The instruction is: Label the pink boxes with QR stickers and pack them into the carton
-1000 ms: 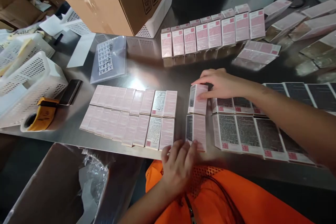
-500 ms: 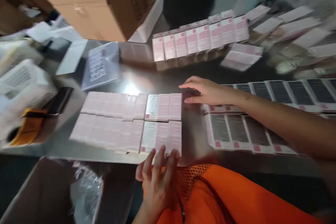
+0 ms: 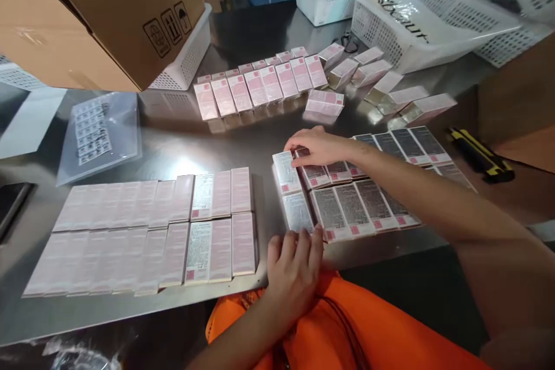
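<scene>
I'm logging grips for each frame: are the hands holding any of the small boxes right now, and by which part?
Neither lifts one. The right hand presses its fingertips on the far box; the left hand touches the near box's near end.

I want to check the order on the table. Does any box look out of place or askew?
Yes. Behind the standing row of pink boxes, one pink box lies flat in front of it, and several boxes to its right lie scattered at mixed angles. The flat blocks near both hands look orderly.

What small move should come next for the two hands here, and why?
Probably slide the two end boxes left to join the pink block. The right hand and left hand each rest on one, and bare table separates them from the block.
</scene>
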{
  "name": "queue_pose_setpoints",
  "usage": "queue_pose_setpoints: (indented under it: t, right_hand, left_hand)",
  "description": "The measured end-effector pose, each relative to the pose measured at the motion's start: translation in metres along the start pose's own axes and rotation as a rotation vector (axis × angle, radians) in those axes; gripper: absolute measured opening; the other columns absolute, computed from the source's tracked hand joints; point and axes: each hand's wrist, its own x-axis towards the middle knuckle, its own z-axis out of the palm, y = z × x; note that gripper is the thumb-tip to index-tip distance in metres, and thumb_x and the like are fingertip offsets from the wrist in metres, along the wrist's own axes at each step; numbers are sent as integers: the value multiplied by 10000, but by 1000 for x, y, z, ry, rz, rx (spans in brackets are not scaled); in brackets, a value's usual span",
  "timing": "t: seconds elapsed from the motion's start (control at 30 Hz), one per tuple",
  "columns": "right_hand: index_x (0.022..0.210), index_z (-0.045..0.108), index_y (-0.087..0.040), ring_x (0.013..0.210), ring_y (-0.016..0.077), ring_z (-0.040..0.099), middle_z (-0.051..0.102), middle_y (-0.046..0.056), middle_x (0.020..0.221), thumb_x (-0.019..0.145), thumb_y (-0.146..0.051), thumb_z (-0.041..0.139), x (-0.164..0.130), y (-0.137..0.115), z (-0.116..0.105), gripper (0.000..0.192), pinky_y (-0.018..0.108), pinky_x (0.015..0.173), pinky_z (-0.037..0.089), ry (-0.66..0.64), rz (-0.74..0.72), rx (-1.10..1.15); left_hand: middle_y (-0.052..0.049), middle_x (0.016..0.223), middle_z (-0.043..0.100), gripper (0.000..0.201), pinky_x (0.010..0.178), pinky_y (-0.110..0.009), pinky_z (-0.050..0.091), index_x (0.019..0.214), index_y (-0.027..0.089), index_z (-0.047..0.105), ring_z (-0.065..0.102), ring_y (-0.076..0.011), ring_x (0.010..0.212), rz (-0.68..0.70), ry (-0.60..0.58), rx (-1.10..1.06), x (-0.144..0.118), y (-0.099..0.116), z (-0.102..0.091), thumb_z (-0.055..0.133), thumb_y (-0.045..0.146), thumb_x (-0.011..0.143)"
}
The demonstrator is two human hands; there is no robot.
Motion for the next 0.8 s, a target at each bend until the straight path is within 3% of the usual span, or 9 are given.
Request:
queue_pose_setpoints:
  t: [0.13, 0.3, 0.4, 0.5, 0.63, 0.7, 0.8]
  right_hand:
    - [1065, 699, -188, 970, 259, 581, 640, 86, 1022, 851, -500, 701, 28, -29, 9, 378, 368, 860, 311, 2, -69, 8]
    - [1164, 684, -149, 849, 217, 585, 566, 120, 1095, 868, -404, 705, 54, -62, 24, 391, 312, 743, 387, -93, -124, 19]
    - [1365, 569, -138, 968, 262, 606, 561, 146, 1178, 888, -444, 673, 45, -68, 28, 577, 344, 817, 445, -90, -136, 72]
    - [1535, 379, -178, 1194, 321, 550, 450, 178, 1435, 898, -532, 637, 15, -71, 30, 773, 404, 935, 466, -49, -115, 134]
    - [1561, 340, -264, 1355, 350, 440, 373, 130, 1555, 913, -601, 581, -18, -83, 28, 769, 461, 1013, 460, -12, -86, 137]
    - [1531, 397, -250, 1358, 344, 445, 430, 133, 1524, 918, -601, 569, -12, -91, 26, 727, 473, 1052, 436, -4, -102, 137]
    - [1466, 490, -194, 1329, 330, 485, 508, 151, 1466, 934, -552, 551, 28, -104, 26, 644, 472, 1074, 407, 24, -163, 127]
  left_hand:
    - [-70, 917, 717, 333, 829, -446, 330, 1267, 130, 639, 570, -250, 922, -144, 19, -29, -37, -12, -21, 512, 209, 970]
    - [-95, 1061, 718, 306, 886, -448, 328, 1195, 211, 705, 578, -282, 1049, -264, 65, 84, -77, -25, -29, 476, 174, 995]
    - [-127, 1168, 692, 290, 938, -450, 357, 1201, 195, 700, 574, -301, 1150, -266, 86, 76, -88, -37, -32, 519, 164, 977]
    - [-149, 1202, 680, 280, 984, -468, 373, 1209, 177, 684, 570, -322, 1192, -277, 107, 78, -94, -60, -42, 631, 244, 942]
    - [-162, 1178, 702, 439, 957, -475, 388, 1211, 154, 677, 590, -357, 1185, -243, 155, 195, -107, -102, -62, 756, 400, 856]
    - [-141, 1169, 723, 496, 948, -461, 384, 1235, 149, 670, 599, -356, 1188, -216, 119, 227, -115, -118, -68, 775, 422, 835]
    - [-86, 1182, 740, 401, 939, -433, 358, 1271, 169, 661, 620, -314, 1179, -178, 61, 248, -125, -128, -68, 725, 289, 894]
